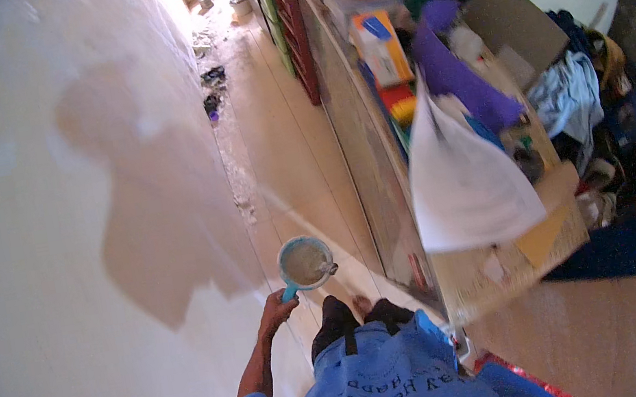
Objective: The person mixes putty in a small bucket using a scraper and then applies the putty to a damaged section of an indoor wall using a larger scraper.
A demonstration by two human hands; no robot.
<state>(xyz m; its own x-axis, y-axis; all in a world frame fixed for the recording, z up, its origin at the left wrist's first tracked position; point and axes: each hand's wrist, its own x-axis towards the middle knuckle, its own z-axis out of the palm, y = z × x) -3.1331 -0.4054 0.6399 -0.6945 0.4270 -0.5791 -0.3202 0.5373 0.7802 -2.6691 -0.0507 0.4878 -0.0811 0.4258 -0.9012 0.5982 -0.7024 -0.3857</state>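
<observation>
My left hand (276, 313) is closed round the handle of a light blue plastic dipper (289, 291), held out in front of my legs beside the pale wall. A greyish-beige substance (307, 263) fills much of its round bowl. At the bowl's right rim sits a small grey lump, too small to make out. My right hand is out of sight; only the blue shirt (395, 384) shows on that side. Close to my right hip is a small white object (461, 345) of a kind I cannot tell.
A smooth whitish wall (40, 264) carrying my shadow runs along my left. Debris (213, 91) lines its foot on the tiled floor (274, 123). To my right, a cluttered table (463, 292) holds papers (464, 185), a purple sheet (455, 67) and clothes (569, 91). Green and dark red racks (299, 45) stand ahead.
</observation>
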